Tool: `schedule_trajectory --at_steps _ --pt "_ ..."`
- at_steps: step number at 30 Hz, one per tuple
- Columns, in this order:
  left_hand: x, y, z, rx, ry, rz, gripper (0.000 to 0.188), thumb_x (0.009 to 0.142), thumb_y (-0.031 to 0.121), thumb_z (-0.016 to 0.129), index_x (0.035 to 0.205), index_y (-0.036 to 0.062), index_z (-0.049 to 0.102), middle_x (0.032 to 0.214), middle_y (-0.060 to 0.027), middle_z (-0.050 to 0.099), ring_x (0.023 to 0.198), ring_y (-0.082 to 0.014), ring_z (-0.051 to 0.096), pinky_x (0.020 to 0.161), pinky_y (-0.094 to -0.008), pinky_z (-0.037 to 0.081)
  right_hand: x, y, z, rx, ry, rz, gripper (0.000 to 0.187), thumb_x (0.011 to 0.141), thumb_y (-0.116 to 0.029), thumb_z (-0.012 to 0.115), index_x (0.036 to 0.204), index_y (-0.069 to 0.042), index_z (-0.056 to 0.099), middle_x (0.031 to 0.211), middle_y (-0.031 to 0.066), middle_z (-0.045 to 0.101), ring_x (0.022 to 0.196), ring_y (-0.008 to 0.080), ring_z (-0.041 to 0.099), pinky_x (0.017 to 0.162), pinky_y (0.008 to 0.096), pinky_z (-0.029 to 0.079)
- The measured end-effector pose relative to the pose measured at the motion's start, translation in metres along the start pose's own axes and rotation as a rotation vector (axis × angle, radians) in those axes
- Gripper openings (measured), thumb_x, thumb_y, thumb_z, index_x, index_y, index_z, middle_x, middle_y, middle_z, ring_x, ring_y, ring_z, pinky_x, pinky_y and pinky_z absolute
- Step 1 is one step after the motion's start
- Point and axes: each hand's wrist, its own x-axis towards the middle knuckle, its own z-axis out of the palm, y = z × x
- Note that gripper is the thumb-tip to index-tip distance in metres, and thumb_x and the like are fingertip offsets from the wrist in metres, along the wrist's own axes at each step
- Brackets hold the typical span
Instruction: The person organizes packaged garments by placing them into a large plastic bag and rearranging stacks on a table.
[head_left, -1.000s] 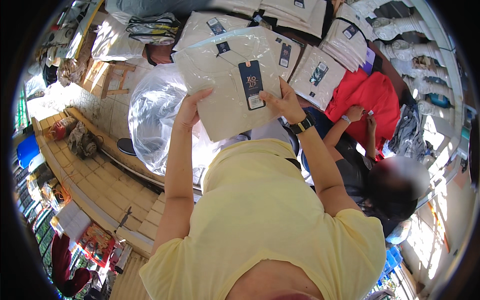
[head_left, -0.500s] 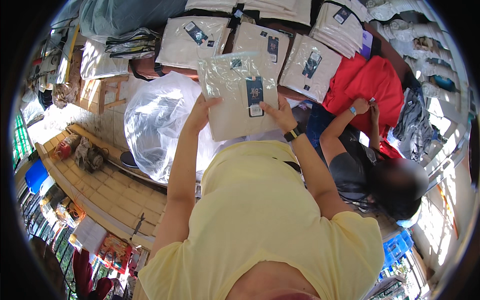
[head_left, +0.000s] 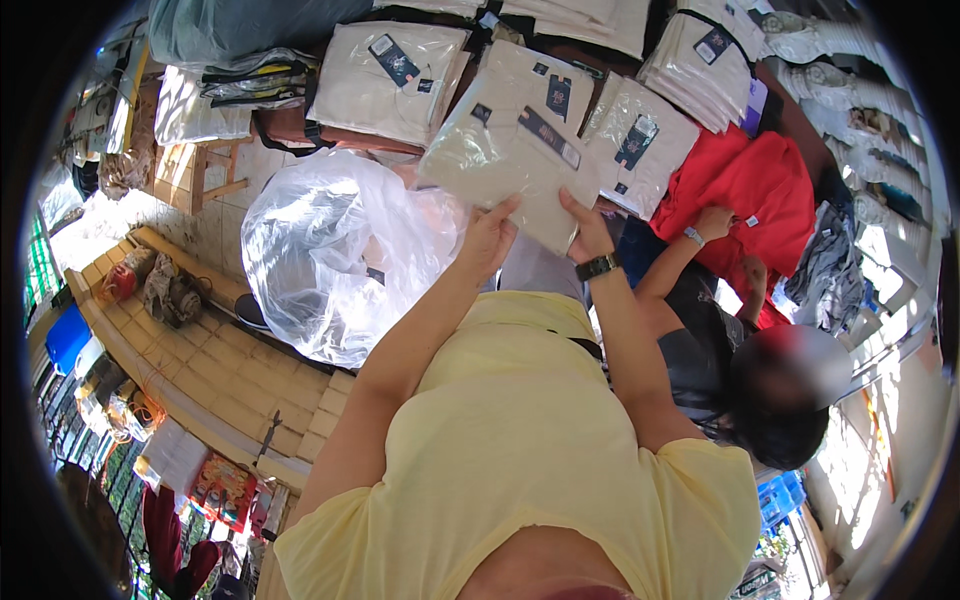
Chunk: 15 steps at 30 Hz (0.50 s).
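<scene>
One hand-held packet (head_left: 508, 160), one red cloth heap (head_left: 775, 190)

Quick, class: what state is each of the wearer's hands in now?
Left hand: closed, holding the bagged beige garment.
Right hand: closed, holding the same garment.

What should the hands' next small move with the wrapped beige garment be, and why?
Probably lower the wrapped beige garment onto the similar package just beyond it: the left hand and right hand hold its near side, and in this view its far side overlaps that package.
</scene>
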Motion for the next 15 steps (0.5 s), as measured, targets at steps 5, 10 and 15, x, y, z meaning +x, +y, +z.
schedule_trajectory --at_steps 5,10,15 --pt "-0.021 0.013 -0.021 0.715 -0.076 -0.263 0.042 0.085 0.007 0.064 0.123 -0.0010 0.049 0.121 -0.0114 0.057 0.103 -0.0182 0.058 0.089 -0.0341 0.047 0.102 -0.102 -0.009 -0.682 -0.241 0.139 0.053 0.076 -0.010 0.076 0.122 0.000 0.052 0.113 0.0109 0.063 0.101 0.0199 0.061 0.090 0.0348 0.049" --pt "-0.076 0.038 -0.024 1.120 0.054 -0.246 0.033 0.083 0.007 0.066 0.113 0.0014 0.056 0.112 -0.0103 0.060 0.091 -0.0196 0.059 0.077 -0.0329 0.048 0.224 -0.168 0.043 -1.381 -0.548 0.317 0.056 0.072 -0.020 0.080 0.119 -0.001 0.057 0.108 0.0082 0.065 0.096 0.0156 0.060 0.087 0.0297 0.047" --pt "-0.098 0.054 -0.053 1.710 0.479 0.686 0.039 0.078 0.015 0.070 0.111 0.0028 0.054 0.117 -0.0157 0.054 0.110 -0.0332 0.046 0.096 -0.0444 0.033 0.325 -0.144 0.043 -2.481 -0.279 -0.039 0.081 0.057 -0.028 0.084 0.127 -0.003 0.051 0.116 0.0124 0.063 0.106 0.0289 0.060 0.093 0.0365 0.046"
